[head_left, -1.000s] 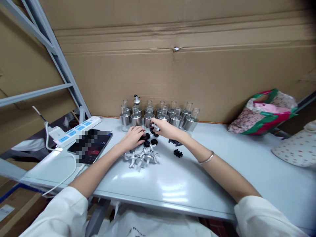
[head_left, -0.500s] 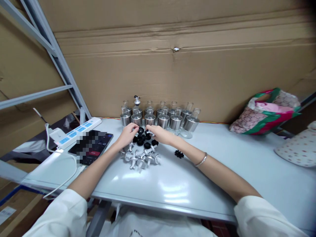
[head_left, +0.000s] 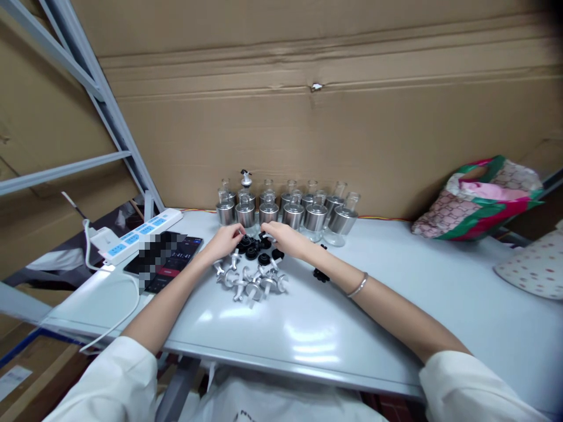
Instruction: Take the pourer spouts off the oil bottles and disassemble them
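My left hand has its fingers curled in at the left edge of a heap of black round pieces, its fingertips on one black ring-shaped piece. Across the heap, my right hand is closed, thumb and fingers bent inward. What lies between them is mostly hidden; a small dark bit shows at the tips. Just in front of both hands lies a pile of silver pourer spouts with pale stems. Glass bottles with metal sleeves stand in two rows behind the hands; one at the back carries a spout.
A small cluster of black parts lies beside my right forearm. At left are a phone, a white power strip and a cable. A patterned bag and a dotted white item sit at right. Cardboard walls the back.
My left hand has shifted slightly left and down, and the black ring-shaped piece by its fingertips sits lower. My right hand has hardly moved. The view has shifted slightly.
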`<state>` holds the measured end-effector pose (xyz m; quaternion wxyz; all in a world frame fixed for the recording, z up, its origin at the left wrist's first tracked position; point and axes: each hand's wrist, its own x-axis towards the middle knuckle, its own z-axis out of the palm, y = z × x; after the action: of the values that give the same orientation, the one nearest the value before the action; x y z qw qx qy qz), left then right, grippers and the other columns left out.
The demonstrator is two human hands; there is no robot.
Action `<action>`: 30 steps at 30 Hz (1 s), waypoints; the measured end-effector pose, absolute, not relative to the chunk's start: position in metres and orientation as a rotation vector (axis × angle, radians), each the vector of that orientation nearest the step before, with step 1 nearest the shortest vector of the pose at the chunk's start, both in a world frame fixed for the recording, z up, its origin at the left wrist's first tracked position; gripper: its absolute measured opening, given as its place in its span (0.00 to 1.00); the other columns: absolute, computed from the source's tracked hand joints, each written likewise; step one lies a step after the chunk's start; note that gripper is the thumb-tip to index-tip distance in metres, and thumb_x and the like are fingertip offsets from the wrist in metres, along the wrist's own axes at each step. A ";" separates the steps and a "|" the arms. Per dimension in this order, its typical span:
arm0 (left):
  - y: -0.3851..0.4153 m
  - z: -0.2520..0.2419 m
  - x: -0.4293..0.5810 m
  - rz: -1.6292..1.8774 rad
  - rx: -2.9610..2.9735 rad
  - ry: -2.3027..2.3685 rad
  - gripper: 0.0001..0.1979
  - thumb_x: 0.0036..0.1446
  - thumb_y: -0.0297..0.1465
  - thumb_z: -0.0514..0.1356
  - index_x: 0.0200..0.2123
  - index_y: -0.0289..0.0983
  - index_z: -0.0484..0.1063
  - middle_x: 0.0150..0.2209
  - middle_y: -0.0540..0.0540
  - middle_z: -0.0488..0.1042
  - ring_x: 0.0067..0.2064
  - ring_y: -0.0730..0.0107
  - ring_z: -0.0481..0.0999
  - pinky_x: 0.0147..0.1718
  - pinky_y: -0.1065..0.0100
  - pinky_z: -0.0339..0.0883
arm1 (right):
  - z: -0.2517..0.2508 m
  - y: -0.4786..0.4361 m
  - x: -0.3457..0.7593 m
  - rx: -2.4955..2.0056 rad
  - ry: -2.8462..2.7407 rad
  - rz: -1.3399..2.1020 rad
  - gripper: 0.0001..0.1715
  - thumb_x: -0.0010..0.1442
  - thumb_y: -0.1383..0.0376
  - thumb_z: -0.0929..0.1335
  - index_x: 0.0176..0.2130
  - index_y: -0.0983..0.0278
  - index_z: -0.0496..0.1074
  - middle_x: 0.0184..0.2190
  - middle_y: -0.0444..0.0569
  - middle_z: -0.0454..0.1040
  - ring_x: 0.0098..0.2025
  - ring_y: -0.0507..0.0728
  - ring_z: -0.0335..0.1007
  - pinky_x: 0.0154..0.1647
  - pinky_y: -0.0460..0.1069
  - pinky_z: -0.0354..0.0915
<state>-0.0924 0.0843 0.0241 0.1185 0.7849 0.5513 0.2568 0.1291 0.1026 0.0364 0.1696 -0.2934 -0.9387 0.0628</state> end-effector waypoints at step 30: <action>0.073 0.030 -0.085 0.582 2.778 1.307 0.13 0.61 0.32 0.51 0.45 0.37 0.70 0.45 0.42 0.71 0.48 0.61 0.69 0.48 0.61 0.62 | 0.051 0.109 0.154 -1.123 -2.758 0.032 0.16 0.52 0.78 0.63 0.41 0.64 0.63 0.31 0.52 0.73 0.34 0.58 0.69 0.28 0.46 0.50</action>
<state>-0.0847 0.0726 0.0304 0.0087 0.8890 0.4182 0.1862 0.1535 0.1088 0.0509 0.0819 -0.3758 -0.9230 0.0108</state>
